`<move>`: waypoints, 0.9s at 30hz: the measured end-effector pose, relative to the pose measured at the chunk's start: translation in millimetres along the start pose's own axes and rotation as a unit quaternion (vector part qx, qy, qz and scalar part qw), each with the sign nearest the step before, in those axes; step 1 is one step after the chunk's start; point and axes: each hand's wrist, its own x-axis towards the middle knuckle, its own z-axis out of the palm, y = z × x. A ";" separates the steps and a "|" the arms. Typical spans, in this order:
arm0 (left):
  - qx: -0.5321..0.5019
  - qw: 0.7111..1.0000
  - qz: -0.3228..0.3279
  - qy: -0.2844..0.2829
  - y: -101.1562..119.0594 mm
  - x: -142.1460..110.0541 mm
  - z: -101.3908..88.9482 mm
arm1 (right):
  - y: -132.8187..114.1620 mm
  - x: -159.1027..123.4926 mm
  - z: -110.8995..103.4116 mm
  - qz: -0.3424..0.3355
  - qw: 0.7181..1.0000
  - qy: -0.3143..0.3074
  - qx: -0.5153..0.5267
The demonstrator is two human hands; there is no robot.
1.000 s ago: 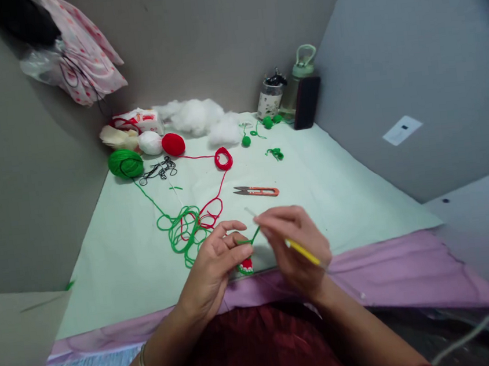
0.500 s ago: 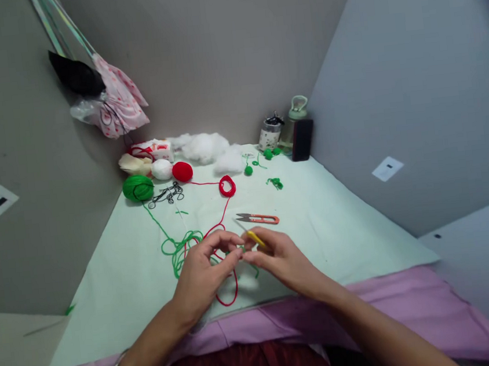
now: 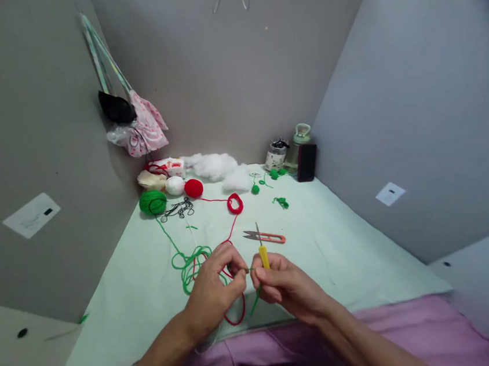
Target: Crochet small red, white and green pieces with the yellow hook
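Note:
My left hand (image 3: 218, 287) is closed in a pinch on green yarn, most of it hidden by the fingers. Close beside it, my right hand (image 3: 283, 283) grips a crochet hook (image 3: 264, 256) by its yellow handle, the metal shaft pointing up and away. A short length of green yarn (image 3: 255, 302) hangs down from the right fingers, and a strand spans the small gap between both hands. Loose green yarn (image 3: 187, 267) lies in loops left of my hands, with a red strand (image 3: 244, 308) running beneath them. Just beyond are orange-handled thread snips (image 3: 272, 237).
Farther back sit a green yarn ball (image 3: 153, 202), a red yarn ball (image 3: 193, 188), a red yarn coil (image 3: 235, 204) and white stuffing (image 3: 216, 166). Small green pieces (image 3: 280, 203) lie at right. A phone (image 3: 307, 162) leans by a bottle (image 3: 302, 135) in the corner.
The crochet hook has swung from slanting left to nearly upright. My hands have drawn slightly apart, with green yarn now visible between them. The camera view has tilted up.

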 end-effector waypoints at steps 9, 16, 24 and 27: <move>-0.213 0.969 -0.115 -0.044 -15.6 13.5 -7.2 | -7.0 22.8 -3.7 -0.012 0.999 0.045 0.028; -0.297 0.937 -0.164 -0.081 -30.1 52.9 -12.7 | -40.3 61.9 -29.5 -0.021 0.995 0.095 -0.005; -0.309 0.925 -0.221 0.006 -65.5 99.7 -9.6 | -24.9 96.1 -63.4 -0.023 0.981 0.163 -0.098; -0.307 0.923 -0.231 -0.004 -73.6 105.0 -4.1 | -21.5 95.1 -70.1 0.015 0.976 0.165 -0.138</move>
